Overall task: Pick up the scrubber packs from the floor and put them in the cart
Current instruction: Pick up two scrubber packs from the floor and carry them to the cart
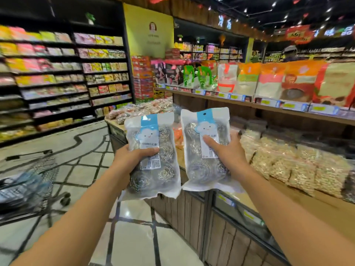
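Now your left hand (132, 156) grips one scrubber pack (151, 156) with the thumb across its front, and your right hand (226, 148) grips a second pack (205, 148), both held upright side by side before the display counter (221, 217); the cart (36, 179) stands low to your left on the tiled floor (134, 237).

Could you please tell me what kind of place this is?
Most likely a supermarket aisle. Tall shelves hold rows of packaged goods, price tags line a shelf edge, and a wire shopping cart stands on the tiled floor at the left.
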`<state>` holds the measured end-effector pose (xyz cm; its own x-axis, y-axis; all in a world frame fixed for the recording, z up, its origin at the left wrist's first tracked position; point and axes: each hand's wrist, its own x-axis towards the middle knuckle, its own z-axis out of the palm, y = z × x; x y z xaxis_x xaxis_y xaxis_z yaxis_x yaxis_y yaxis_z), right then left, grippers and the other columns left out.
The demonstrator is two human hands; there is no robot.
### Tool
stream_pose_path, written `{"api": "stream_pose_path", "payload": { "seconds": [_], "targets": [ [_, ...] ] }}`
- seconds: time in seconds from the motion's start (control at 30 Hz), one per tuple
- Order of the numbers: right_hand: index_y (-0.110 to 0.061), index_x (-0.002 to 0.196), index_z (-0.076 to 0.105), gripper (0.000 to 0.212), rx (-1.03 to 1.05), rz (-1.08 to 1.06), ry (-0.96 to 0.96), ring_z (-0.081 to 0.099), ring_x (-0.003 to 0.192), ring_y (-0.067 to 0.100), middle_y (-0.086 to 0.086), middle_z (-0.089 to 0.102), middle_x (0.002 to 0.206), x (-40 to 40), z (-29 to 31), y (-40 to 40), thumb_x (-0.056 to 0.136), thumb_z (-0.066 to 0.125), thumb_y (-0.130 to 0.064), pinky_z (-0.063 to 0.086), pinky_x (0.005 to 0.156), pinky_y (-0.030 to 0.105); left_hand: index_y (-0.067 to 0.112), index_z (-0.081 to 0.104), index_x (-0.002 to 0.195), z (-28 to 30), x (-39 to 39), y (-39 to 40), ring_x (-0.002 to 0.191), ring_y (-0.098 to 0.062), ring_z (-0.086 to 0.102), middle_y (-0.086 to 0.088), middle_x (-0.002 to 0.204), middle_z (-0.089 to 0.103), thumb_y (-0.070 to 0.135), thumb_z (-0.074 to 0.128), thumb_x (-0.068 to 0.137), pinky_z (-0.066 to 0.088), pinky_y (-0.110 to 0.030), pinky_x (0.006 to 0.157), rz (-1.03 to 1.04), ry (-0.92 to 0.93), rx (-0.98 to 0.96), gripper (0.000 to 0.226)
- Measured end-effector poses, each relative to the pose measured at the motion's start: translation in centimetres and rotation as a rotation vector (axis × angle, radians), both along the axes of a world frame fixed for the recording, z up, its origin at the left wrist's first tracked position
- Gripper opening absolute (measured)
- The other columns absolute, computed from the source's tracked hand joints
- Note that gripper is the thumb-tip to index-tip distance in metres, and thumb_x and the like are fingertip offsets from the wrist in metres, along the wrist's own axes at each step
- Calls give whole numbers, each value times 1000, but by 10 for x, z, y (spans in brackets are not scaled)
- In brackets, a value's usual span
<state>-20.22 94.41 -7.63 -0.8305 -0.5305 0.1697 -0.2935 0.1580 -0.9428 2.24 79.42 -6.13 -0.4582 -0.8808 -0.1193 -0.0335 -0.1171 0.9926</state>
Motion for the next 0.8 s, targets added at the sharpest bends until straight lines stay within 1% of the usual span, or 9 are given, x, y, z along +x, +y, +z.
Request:
{"api": "stream_pose_path", "payload": {
  "seconds": [0.07, 0.13, 0.23, 0.37, 0.47, 0.53, 0.6, 0.67, 0.8],
  "targets": [
    [-22, 150, 39, 129, 5, 39, 0, 54, 134, 29, 1, 55, 148, -13, -1, -37, 47, 72, -92, 48, 107, 53, 11, 72, 104, 3, 2, -25, 66, -21, 78, -7, 83, 81, 11, 92, 69, 59, -28, 53, 64, -2, -7, 40],
    [-24, 149, 40, 134, 4, 71, -31, 57, 131, 29, 0, 58, 145, -22, -3, -71, 41, 72, -96, 50, 105, 54, 9, 72, 107, 3, 5, -51, 68, -23, 78, -8, 85, 81, 12, 93, 68, 59, -29, 52, 116, -26, -6, 44],
    [-25, 148, 41, 121, -1, 133, -47, 58, 128, 27, -1, 58, 143, -21, -4, -115, 50, 78, -86, 50, 105, 52, 10, 70, 113, 1, 12, -86, 74, -27, 78, -10, 91, 81, 15, 94, 66, 60, -31, 56, 179, -41, 13, 53],
    [-22, 147, 43, 111, 10, 227, -46, 56, 129, 27, 0, 57, 143, -17, -14, -179, 60, 78, -81, 49, 104, 50, 8, 70, 108, -5, 21, -129, 58, -20, 75, -10, 81, 80, 10, 92, 68, 54, -25, 44, 248, -49, 28, 46],
    [-22, 147, 45, 112, 19, 267, -58, 57, 126, 26, -1, 58, 141, -10, -22, -230, 58, 77, -83, 51, 102, 48, 7, 68, 112, -12, 31, -164, 61, -22, 76, -10, 86, 80, 14, 94, 66, 55, -25, 47, 294, -69, 34, 54],
    [-21, 145, 47, 111, 25, 285, -77, 59, 122, 24, -4, 60, 137, -6, -29, -270, 58, 77, -84, 52, 101, 49, 6, 66, 112, -15, 39, -192, 55, -18, 74, -11, 87, 78, 13, 93, 67, 53, -23, 43, 324, -58, 35, 53],
    [-23, 143, 51, 118, 27, 297, -82, 63, 121, 25, -4, 64, 134, -3, -36, -311, 50, 75, -92, 53, 101, 51, 6, 65, 112, -16, 46, -223, 50, -14, 72, -10, 87, 77, 12, 92, 69, 51, -20, 40, 349, -50, 11, 51],
    [-25, 142, 54, 126, 38, 304, -76, 65, 120, 25, -3, 67, 132, -2, -42, -355, 41, 72, -98, 54, 100, 52, 6, 65, 114, -18, 53, -257, 53, -16, 74, -11, 89, 78, 14, 92, 69, 53, -22, 43, 355, -48, -7, 54],
    [-20, 146, 48, 128, 43, 322, -59, 59, 127, 26, -1, 61, 139, 12, -34, -432, 44, 74, -94, 50, 105, 54, 5, 62, 122, -17, 65, -333, 51, -14, 72, -11, 92, 76, 15, 92, 69, 51, -20, 40, 383, -39, -8, 62]
  ]
}}
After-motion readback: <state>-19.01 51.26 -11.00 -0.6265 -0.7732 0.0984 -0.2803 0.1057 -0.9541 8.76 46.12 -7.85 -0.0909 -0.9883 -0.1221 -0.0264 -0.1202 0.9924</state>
